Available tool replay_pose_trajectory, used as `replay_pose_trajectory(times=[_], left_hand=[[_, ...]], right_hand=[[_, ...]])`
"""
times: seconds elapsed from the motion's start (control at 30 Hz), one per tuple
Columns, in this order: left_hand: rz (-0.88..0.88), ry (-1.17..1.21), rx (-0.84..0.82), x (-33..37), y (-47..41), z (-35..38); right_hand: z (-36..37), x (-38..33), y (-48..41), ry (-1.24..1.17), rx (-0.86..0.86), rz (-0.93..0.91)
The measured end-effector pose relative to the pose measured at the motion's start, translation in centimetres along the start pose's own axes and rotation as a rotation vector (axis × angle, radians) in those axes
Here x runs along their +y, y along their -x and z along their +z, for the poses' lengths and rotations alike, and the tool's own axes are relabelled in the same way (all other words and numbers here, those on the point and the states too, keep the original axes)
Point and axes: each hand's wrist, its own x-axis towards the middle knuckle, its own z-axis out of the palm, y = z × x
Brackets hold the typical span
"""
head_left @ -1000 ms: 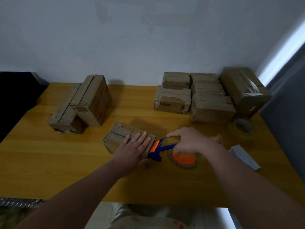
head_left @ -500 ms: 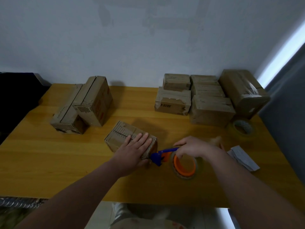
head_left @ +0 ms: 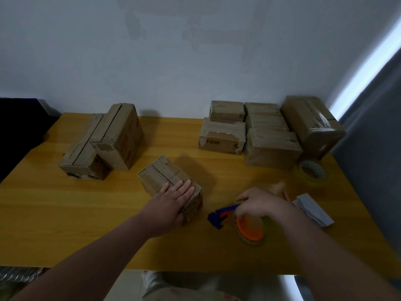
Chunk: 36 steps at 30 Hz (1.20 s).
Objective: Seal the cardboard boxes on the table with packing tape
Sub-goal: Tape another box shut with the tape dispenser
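The small cardboard box [head_left: 160,174] lies near the middle of the wooden table [head_left: 65,213], and the left hand [head_left: 171,203] presses flat on its near end, fingers straight. Just right of that box, not touching it, the right hand [head_left: 260,206] curls round a blue-and-orange tape dispenser [head_left: 247,229]. Behind and right of the box stands a cluster of taped boxes [head_left: 271,148]; behind and left, two more boxes [head_left: 112,140]; farther right lie a spare tape roll [head_left: 312,173] and a folded paper [head_left: 314,210]
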Motion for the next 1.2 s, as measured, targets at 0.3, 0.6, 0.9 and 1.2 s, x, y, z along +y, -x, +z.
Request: replay_pose_trajectory(times=[0.3,0.6,0.9,1.2], left_hand=[[-0.306,0.029,0.167,4.2,-2.8,-0.2],[-0.355,-0.026,0.186,4.5,-3.0,1.6],[-0.058,0.052,0.184,1.7,-2.5,0.8],[-0.25,0.026,0.102,1.9,-2.8,0.3]], right_hand=[[1.9,1.0,-1.0,-0.263,0.393,-0.009],[4.7,3.5,-2.3,-0.322,0.351,0.071],[4.0,3.2,-2.6,-0.019,0.317,0.175],[3.0,2.1,-2.3,0.117,0.252,0.203]])
